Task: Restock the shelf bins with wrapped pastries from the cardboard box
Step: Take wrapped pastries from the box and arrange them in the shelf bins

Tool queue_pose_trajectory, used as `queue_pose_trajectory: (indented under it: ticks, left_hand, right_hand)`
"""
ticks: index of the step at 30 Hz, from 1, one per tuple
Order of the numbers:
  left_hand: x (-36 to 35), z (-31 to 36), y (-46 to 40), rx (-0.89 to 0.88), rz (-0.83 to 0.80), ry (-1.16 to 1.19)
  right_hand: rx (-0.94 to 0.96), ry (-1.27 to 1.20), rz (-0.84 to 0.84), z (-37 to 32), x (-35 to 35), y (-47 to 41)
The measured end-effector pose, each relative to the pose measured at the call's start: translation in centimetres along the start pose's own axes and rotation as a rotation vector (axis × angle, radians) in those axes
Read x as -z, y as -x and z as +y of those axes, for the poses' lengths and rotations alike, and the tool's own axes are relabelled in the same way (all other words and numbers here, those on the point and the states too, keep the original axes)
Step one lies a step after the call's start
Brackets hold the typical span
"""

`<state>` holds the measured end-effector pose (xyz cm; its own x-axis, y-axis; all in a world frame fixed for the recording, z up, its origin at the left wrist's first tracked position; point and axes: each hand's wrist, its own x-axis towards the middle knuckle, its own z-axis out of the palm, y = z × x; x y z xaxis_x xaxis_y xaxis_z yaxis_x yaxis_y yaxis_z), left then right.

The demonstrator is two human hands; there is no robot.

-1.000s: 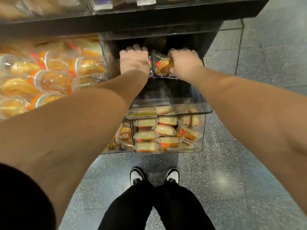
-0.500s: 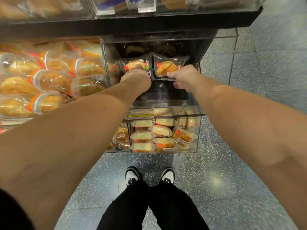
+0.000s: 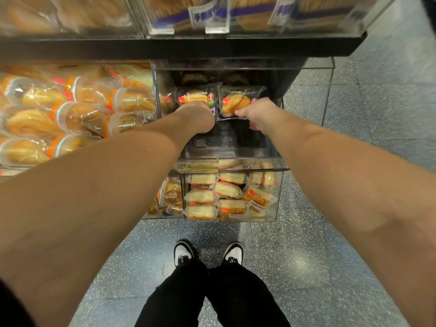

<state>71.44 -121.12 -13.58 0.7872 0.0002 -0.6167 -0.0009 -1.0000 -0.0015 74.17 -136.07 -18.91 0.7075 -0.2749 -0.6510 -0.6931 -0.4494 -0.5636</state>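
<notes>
Both arms reach forward into a clear bin (image 3: 278,90) on the middle shelf, each hand at a wrapped pastry standing upright side by side at the back of that bin. The left hand (image 3: 197,116) is bent down at the wrist over the lower edge of the left pastry (image 3: 194,96); its fingers are hidden behind the wrist and the packet, so whether they clasp the wrapper cannot be told, though the hand touches it. The right hand (image 3: 258,114) pinches the lower right corner of the right pastry (image 3: 236,102), thumb on the front of the wrapper and fingers curled behind it. The two packets touch each other between the hands. Beyond the hands, deeper in the bin, dim shapes of more pastries show in shadow. Left of the left hand lies a bin of rolls (image 3: 77,114) in clear wrap with orange bands. Below both hands sits a lower bin (image 3: 279,197) stacked with small wrapped cakes (image 3: 226,190). Above the hands a black shelf edge (image 3: 179,49) carries more bins with blue-labelled packs. Far below, two black-and-white shoes (image 3: 208,253) stand on a speckled grey floor (image 3: 318,267).
</notes>
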Motion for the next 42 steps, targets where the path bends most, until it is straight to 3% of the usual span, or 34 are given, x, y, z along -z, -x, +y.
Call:
queue_pose_trajectory:
  ticks: [8,14,18,27,32,42]
  left_hand:
    - [2.6,-0.9,9.0,-0.186,0.009,0.340]
    - [4.0,-6.3,19.3,-0.128,0.064,0.523]
    - [2.9,-13.1,25.9,0.019,0.153,0.531]
    - [-3.7,-33.1,39.5,0.324,0.279,0.568]
    - [-8.0,-45.3,47.8,0.438,0.391,0.725]
    - [-16.5,-67.0,62.7,0.749,0.419,0.611]
  right_hand:
    - [0.107,0.280,-0.018,-0.8,4.3,9.0]
    - [0.363,0.648,-0.170,-4.3,6.2,21.1]
    - [0.602,0.874,-0.261,-6.3,3.5,27.2]
    - [1.070,1.297,-0.371,-12.4,-13.0,41.5]
    - [1.221,1.381,-0.443,-15.2,-25.8,50.7]
    - [1.395,1.483,-0.579,-19.2,-48.5,67.1]
